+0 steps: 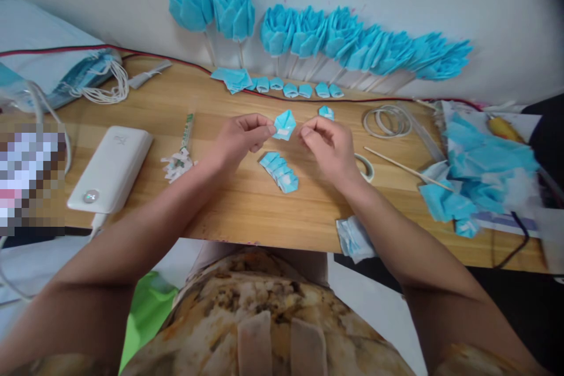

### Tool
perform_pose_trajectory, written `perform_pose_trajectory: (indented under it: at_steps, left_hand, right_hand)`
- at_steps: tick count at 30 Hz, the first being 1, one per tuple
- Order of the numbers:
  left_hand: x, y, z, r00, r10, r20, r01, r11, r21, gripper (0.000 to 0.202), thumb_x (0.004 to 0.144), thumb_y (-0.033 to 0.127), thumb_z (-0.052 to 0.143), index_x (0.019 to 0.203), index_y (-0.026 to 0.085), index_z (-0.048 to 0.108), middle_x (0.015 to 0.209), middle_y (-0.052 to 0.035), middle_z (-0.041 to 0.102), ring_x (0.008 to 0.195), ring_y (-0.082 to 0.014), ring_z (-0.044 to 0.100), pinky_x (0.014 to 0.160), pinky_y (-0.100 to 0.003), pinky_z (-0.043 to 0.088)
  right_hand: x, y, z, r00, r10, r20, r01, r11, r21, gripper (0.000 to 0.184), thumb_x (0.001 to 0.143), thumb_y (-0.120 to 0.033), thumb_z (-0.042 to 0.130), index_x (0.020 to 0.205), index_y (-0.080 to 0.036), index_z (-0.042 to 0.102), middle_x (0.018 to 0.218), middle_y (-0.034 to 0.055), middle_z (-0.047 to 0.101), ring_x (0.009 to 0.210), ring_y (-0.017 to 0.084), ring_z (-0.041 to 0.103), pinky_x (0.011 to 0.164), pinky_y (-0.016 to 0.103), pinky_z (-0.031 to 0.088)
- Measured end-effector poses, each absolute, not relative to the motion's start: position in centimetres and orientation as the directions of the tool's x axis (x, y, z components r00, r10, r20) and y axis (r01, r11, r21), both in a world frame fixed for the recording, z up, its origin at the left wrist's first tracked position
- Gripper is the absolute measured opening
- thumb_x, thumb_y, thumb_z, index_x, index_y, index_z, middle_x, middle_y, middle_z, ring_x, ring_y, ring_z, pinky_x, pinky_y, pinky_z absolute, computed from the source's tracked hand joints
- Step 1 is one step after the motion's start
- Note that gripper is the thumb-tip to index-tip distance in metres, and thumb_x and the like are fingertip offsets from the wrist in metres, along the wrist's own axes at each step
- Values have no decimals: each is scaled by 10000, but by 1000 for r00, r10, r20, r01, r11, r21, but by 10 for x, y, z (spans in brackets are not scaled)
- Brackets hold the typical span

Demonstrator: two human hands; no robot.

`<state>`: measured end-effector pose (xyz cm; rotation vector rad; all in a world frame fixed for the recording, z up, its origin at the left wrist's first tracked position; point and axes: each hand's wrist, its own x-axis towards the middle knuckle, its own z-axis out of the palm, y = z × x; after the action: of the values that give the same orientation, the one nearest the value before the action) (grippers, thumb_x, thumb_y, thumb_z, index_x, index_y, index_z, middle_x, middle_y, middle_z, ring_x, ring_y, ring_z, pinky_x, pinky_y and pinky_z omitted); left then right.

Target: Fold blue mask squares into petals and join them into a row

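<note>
Between thumb and fingers, my left hand (249,135) pinches a folded blue paper petal (285,123) that has a small white strip on its front. My right hand (328,144) is closed in a pinch just right of the petal, apart from it; whatever its fingertips hold is too small to make out. Below both hands a row of overlapping folded petals (279,171) lies on the table. One more folded blue piece (326,112) rests behind my right hand. A roll of tape (365,168) is partly hidden by my right wrist.
Blue paper flowers (337,32) on sticks lean along the wall, with small folded pieces (291,90) before them. On the left are a white power bank (110,169) and paper scraps (178,165). A wooden stick (408,168) and loose blue sheets (484,158) lie right.
</note>
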<state>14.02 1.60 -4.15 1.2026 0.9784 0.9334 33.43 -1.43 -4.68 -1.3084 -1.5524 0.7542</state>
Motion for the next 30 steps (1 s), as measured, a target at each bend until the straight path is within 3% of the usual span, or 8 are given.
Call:
perform_pose_trajectory:
  at_steps: [5, 11, 16, 20, 22, 30]
  left_hand:
    - [138, 18, -46, 362, 925, -115, -139, 175, 975, 119, 726, 269, 734, 720, 165, 675, 532, 40, 453, 509, -74, 355, 517, -245, 269]
    - [139, 19, -49, 371, 919, -129, -115, 184, 976, 131, 712, 267, 744, 727, 160, 670, 523, 46, 462, 502, -68, 342, 512, -244, 242]
    - [138, 21, -50, 331, 941, -70, -102, 110, 989, 113, 793, 281, 695, 745, 181, 671, 543, 41, 443, 510, -86, 343, 514, -266, 265]
    - [140, 11, -42, 135, 979, 150, 36, -156, 987, 154, 846, 303, 683, 739, 198, 647, 610, 24, 485, 560, -100, 387, 547, -273, 315]
    - [143, 5, -41, 131, 958, 254, 151, -272, 950, 161, 852, 308, 688, 740, 197, 654, 635, 16, 523, 585, -103, 417, 560, -271, 324]
    - [148, 2, -53, 226, 930, 290, 374, -358, 856, 77, 841, 234, 675, 833, 210, 748, 567, 51, 477, 540, -100, 392, 566, -278, 304]
  right_hand:
    - [336, -10, -47, -89, 984, 154, 210, 170, -963, 143, 853, -364, 659, 887, -227, 679, 808, -6, 664, 734, 136, 577, 660, 292, 453]
    - [333, -11, -51, -128, 987, 101, 164, 122, -979, 165, 816, -333, 692, 727, -215, 618, 657, -41, 548, 636, 109, 486, 621, 283, 388]
    - [333, -9, -52, -87, 991, 101, 194, 116, -974, 157, 805, -319, 675, 710, -215, 604, 648, -39, 560, 614, 104, 478, 608, 284, 369]
    - [333, -7, -56, -7, 995, 102, 199, 101, -975, 146, 811, -323, 665, 724, -222, 604, 661, -38, 583, 606, 104, 477, 595, 281, 372]
    - [333, -8, -57, -1, 994, 112, 204, 110, -973, 141, 815, -328, 669, 739, -222, 618, 681, -35, 596, 617, 105, 486, 599, 280, 386]
    - [332, -13, -54, -53, 987, 154, 278, 163, -947, 149, 817, -330, 672, 733, -213, 636, 665, -30, 570, 613, 106, 458, 582, 280, 364]
